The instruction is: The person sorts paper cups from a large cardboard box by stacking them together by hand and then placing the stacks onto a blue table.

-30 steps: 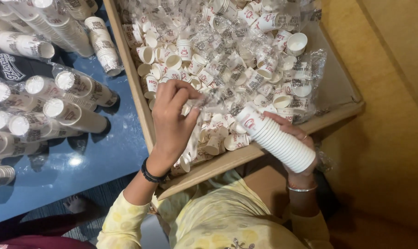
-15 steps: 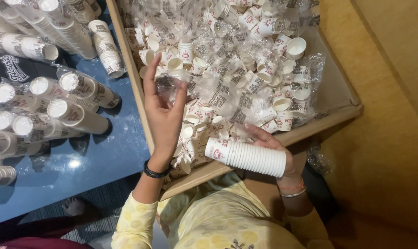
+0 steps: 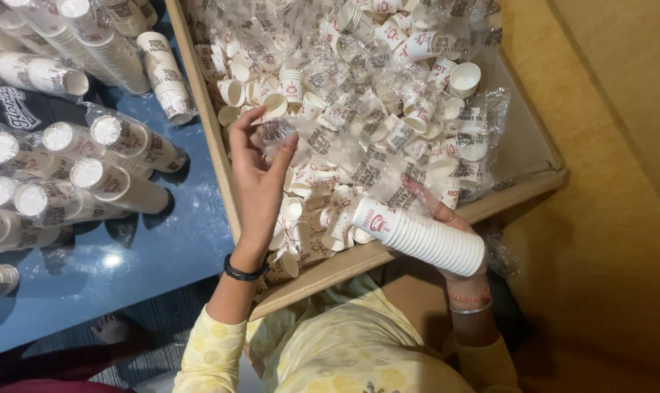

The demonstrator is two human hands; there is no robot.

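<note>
Over the wooden tray (image 3: 534, 156) we see our right hand (image 3: 446, 218) wrapped around a stack of nested white paper cups (image 3: 421, 236), the stack lying nearly sideways with its open mouth pointing left toward the loose heap. Cups in the stack are small, white, ribbed along the side where rims overlap, with a red printed mark near the top one. Fingers are clamped on the far end of the stack, at the tray's near edge.

Our left hand (image 3: 261, 178) is raised above the tray's left side, fingertips pinched together on a crumpled clear plastic wrapper (image 3: 279, 132). A black wristband (image 3: 244, 273) sits on that wrist.

Inside the tray we see a heap of loose cups (image 3: 359, 109) mixed with clear printed wrappers, some cups upright, many tipped. Left of the tray, on the blue desk (image 3: 162, 240), lie wrapped sleeves of cups (image 3: 119, 182), side by side.

Against half a second ago: left hand sits in much the same raised spot, fingers now curled tighter on the wrapper. The stack in the right hand keeps about the same sideways tilt; a second ago it stood steeper, mouth up-left, and the left hand was down in the heap.
</note>
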